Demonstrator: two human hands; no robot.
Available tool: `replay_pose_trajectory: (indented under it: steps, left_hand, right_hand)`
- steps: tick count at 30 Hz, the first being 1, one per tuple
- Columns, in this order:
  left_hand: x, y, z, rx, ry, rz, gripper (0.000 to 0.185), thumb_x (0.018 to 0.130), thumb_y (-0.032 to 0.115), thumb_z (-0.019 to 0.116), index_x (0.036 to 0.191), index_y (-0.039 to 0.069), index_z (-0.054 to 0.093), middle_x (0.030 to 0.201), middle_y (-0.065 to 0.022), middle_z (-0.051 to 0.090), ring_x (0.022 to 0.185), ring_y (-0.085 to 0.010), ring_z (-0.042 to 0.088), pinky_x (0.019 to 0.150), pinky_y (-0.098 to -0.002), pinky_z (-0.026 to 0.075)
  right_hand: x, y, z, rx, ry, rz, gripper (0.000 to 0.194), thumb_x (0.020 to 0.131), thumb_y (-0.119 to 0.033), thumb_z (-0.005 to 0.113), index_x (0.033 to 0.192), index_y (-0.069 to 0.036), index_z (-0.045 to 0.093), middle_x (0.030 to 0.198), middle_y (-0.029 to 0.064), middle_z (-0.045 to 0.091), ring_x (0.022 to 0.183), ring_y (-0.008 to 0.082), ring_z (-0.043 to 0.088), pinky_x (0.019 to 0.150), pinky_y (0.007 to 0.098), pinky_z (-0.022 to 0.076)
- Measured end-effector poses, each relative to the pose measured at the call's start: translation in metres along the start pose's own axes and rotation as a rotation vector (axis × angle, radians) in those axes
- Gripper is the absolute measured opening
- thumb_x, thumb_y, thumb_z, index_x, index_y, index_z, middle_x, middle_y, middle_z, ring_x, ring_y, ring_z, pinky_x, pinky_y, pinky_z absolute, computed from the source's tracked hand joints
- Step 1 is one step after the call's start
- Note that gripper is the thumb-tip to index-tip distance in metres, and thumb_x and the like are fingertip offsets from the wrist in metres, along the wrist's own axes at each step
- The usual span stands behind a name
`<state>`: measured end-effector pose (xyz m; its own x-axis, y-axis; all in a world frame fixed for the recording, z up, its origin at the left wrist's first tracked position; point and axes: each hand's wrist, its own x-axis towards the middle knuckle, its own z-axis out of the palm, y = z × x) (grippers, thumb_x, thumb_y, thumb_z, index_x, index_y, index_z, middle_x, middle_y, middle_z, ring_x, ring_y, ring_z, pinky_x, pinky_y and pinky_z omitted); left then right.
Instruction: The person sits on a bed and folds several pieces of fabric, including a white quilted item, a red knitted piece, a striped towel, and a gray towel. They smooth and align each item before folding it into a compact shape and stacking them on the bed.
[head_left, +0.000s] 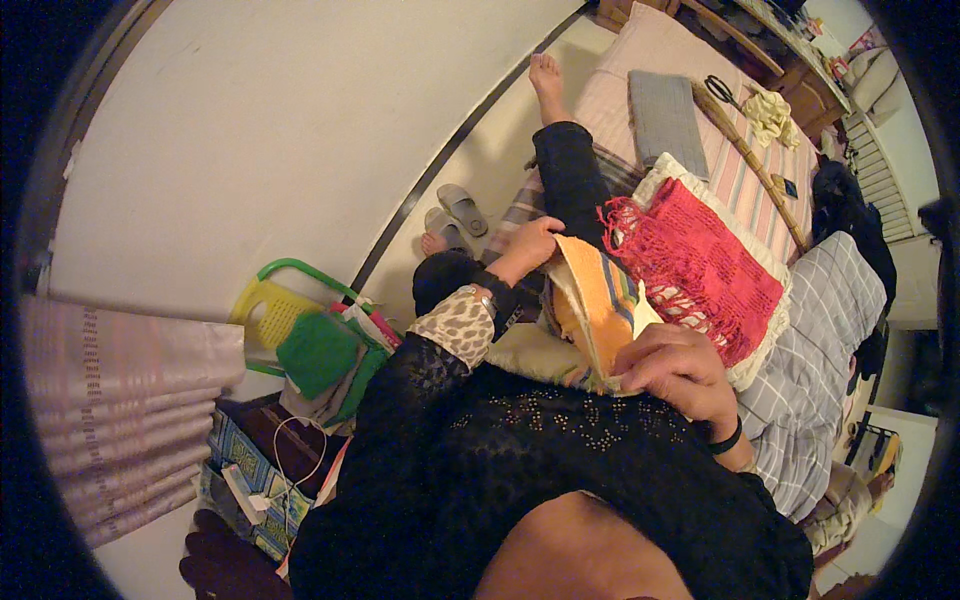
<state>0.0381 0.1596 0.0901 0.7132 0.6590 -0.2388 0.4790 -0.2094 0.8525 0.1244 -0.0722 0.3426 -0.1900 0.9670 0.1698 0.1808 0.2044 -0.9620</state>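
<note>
My left hand (531, 245) grips the far corner of a striped orange cloth (596, 296), which looks like a towel. My right hand (673, 365) pinches the near edge of the same cloth between thumb and fingers. The cloth is stretched between both hands above my lap, with its layers slightly parted. A paler part with stripes (536, 352) lies against my body; I cannot tell if it belongs to the same cloth. Just right of the cloth, a red fringed knitted scarf (705, 262) lies on a folded cream cloth (776, 307).
On the bed (622, 56) lie a folded grey cloth (667, 120), black-handled scissors (720, 90), a long straw-coloured brush or broom (750, 157), a crumpled yellow cloth (769, 118) and a checked grey quilt (810, 360). A green and yellow chair (270, 319) holds cloths; grey slippers (461, 210) rest on the floor.
</note>
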Motion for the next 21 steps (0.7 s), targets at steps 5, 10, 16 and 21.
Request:
replay_pose_trajectory:
  steps: [5,10,16,21]
  left_hand:
    - [-0.005,-0.005,-0.021,-0.208,-0.067,0.05,0.024,0.086,0.009,0.052,0.1,0.006,0.071,0.088,-0.0061,0.071,0.081,-0.018,0.065,0.071,-0.0307,0.05]
    - [-0.008,0.03,-0.117,-0.392,0.016,0.01,0.029,0.09,0.009,0.047,0.109,0.008,0.068,0.092,-0.0063,0.07,0.081,-0.0173,0.067,0.071,-0.0304,0.055]
    - [-0.041,0.164,-0.207,-0.581,0.336,0.465,0.036,0.085,-0.004,0.043,0.112,0.003,0.066,0.101,-0.0105,0.067,0.086,-0.0171,0.066,0.068,-0.0292,0.059]
    - [-0.077,0.203,-0.21,-0.597,0.369,0.733,0.037,0.083,-0.007,0.042,0.11,0.002,0.066,0.106,-0.0103,0.066,0.091,-0.0185,0.066,0.075,-0.0317,0.06]
  right_hand:
    - [-0.012,0.001,-0.018,-0.092,0.14,-0.037,0.015,0.087,-0.011,0.058,0.088,-0.005,0.072,0.099,0.0128,0.068,0.092,0.0287,0.065,0.081,0.036,0.0489]
    - [-0.016,0.023,-0.068,-0.057,0.797,-0.078,0.007,0.086,-0.008,0.061,0.09,-0.004,0.065,0.104,0.0103,0.065,0.096,0.0189,0.06,0.085,0.0299,0.0464]
    - [0.008,0.021,-0.173,-0.201,1.16,-0.34,0.02,0.091,-0.003,0.057,0.11,0.001,0.061,0.111,0.0097,0.063,0.106,0.0193,0.059,0.096,0.0319,0.0452]
    - [-0.014,0.004,-0.193,-0.151,1.134,-0.53,0.023,0.09,-0.001,0.055,0.113,0.001,0.059,0.113,0.0105,0.061,0.107,0.0197,0.057,0.099,0.033,0.0434]
